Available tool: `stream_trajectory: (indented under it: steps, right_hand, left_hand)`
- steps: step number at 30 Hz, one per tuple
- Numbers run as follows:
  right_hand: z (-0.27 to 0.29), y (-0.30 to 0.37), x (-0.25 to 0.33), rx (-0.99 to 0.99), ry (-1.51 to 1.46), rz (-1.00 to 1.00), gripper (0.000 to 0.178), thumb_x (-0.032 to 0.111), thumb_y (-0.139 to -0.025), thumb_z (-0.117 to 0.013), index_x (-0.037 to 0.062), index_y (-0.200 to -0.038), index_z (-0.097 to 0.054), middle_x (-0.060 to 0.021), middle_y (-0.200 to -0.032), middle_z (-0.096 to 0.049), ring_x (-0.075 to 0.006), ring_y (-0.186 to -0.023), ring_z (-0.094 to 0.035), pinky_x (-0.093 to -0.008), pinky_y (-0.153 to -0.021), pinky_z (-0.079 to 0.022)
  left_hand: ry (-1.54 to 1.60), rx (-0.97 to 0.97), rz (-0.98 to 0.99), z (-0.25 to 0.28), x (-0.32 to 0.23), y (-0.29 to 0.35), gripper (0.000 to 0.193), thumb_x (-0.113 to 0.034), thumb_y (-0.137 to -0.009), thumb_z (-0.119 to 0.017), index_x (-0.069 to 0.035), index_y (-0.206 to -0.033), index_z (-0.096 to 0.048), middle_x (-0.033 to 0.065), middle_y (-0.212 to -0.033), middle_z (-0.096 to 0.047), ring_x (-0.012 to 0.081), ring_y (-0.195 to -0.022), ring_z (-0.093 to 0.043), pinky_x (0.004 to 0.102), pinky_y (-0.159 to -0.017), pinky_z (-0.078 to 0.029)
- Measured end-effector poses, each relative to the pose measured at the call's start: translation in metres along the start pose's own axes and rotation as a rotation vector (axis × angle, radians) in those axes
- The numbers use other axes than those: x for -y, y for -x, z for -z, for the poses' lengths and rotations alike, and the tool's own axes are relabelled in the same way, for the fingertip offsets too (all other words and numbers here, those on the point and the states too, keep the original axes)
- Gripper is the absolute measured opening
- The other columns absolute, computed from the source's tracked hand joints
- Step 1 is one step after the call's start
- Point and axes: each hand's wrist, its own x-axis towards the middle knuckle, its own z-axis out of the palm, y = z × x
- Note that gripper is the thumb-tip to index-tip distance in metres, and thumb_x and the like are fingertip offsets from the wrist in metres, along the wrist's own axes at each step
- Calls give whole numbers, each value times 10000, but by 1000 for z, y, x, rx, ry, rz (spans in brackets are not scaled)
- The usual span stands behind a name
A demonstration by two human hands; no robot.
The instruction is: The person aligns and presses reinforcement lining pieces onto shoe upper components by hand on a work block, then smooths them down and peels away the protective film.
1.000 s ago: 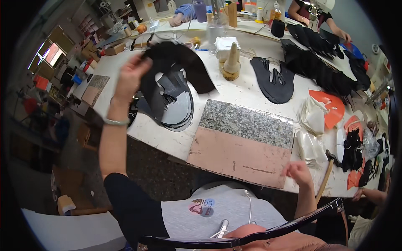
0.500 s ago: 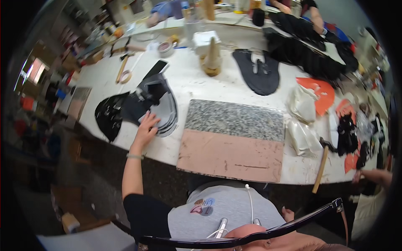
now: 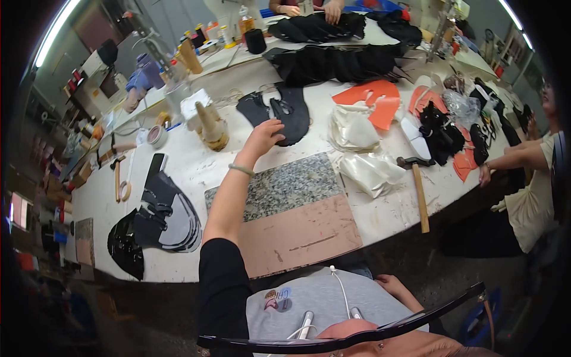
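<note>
My left hand point(image 3: 264, 138) reaches out over the table with its fingers stretched and nothing held. Its fingertips are at the near left edge of a stack of black shoe upper pieces point(image 3: 295, 119); whether they touch is hard to tell. Beneath my forearm lies a speckled stone slab point(image 3: 297, 181), its nearer half covered by a pinkish-brown sheet point(image 3: 303, 235). To the left rests another pile of black and grey cut pieces point(image 3: 172, 217), beside a glossy black piece point(image 3: 124, 244). Down by my lap is my right hand point(image 3: 389, 284), its fingers mostly hidden.
A hammer point(image 3: 419, 193) lies to the right of the slab, near white glossy bundles point(image 3: 369, 172) and orange pieces point(image 3: 377, 101). A glue-stained cone-topped pot point(image 3: 209, 128) stands left of the black stack. At the right edge is another person point(image 3: 535, 184); another's hands point(image 3: 330, 11) work at the back.
My left hand has left the pile of cut pieces on the left and swung right and away to the black stack. The view has turned to the right.
</note>
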Motion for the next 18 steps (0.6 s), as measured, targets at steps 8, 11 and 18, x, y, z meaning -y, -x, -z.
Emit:
stream_trajectory:
  steps: [8,11,18]
  right_hand:
    - [4,43,36,95,-22,-33,536,365,-872,-720,15,-1264,-614,-161,-1170,-682,-243,-1065,-655,-340,-924,-508]
    - [17,44,86,139,250,82,549,445,-877,-678,37,-1240,-627,-173,-1136,-690,-289,-1049,-670,-362,-918,-514]
    - [60,56,222,466,358,384,470,372,-893,-685,41,-1221,-630,-143,-1093,-708,-256,-988,-687,-331,-877,-528]
  left_hand:
    - [-173,329,-233,-2,20,-27,381,-267,-840,-696,-98,-1179,-657,98,-1110,-673,298,-981,-656,368,-840,-533]
    - [-367,318,-432,-11,19,-25,478,-197,-871,-677,-85,-1319,-550,126,-1103,-669,318,-1091,-631,386,-855,-536]
    - [-167,118,116,-15,6,-39,190,-78,-942,-465,-58,-1110,-553,207,-975,-654,397,-945,-640,461,-782,-512]
